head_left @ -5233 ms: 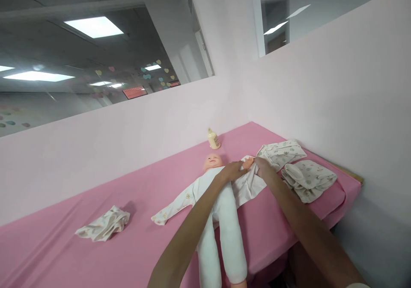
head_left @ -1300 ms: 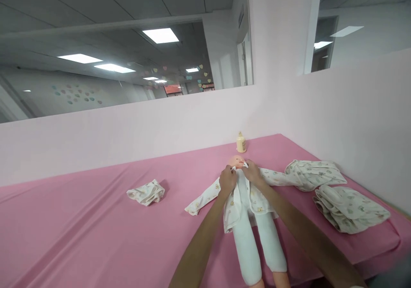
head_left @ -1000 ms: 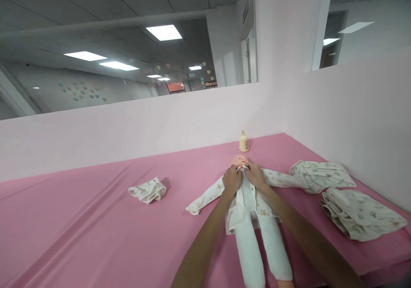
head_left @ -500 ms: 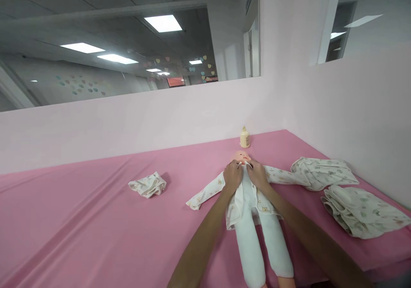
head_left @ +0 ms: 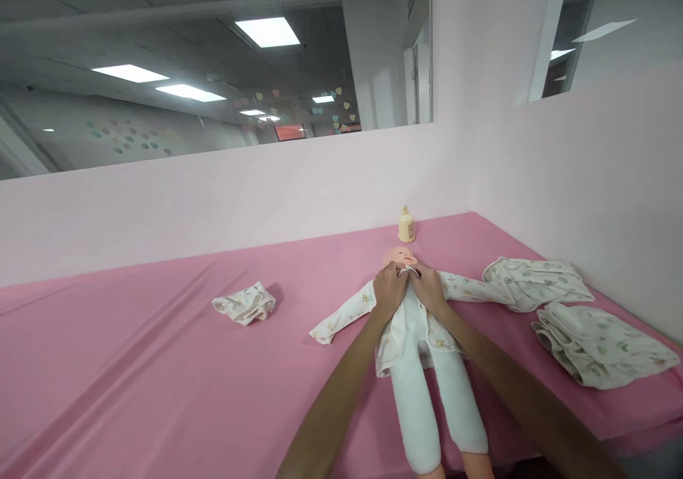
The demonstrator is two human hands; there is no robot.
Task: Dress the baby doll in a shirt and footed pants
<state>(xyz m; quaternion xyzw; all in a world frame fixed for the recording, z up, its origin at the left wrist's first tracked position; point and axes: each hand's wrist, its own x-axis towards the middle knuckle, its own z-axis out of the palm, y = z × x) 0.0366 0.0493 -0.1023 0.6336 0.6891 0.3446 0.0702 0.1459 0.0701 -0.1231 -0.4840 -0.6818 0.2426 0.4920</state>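
Note:
A baby doll with a white cloth body lies on its back, its head toward the wall. It wears a white printed baby jacket, with both sleeves spread out and the front hanging apart over the chest. My left hand is closed on the jacket's collar edge just below the doll's chin. Beside it, my right hand pinches the other collar edge. The two edges almost meet between my fingers; the fingertips are partly hidden.
A cream pump bottle stands behind the doll's head near the wall. To the left lies a crumpled printed cloth. Two folded printed cloths lie on the right. Pink sheeting covers the surface, with walls behind and right.
My hands have drawn the two collar edges closer together under the doll's chin. The view has tilted slightly; the doll and cloths lie as before.

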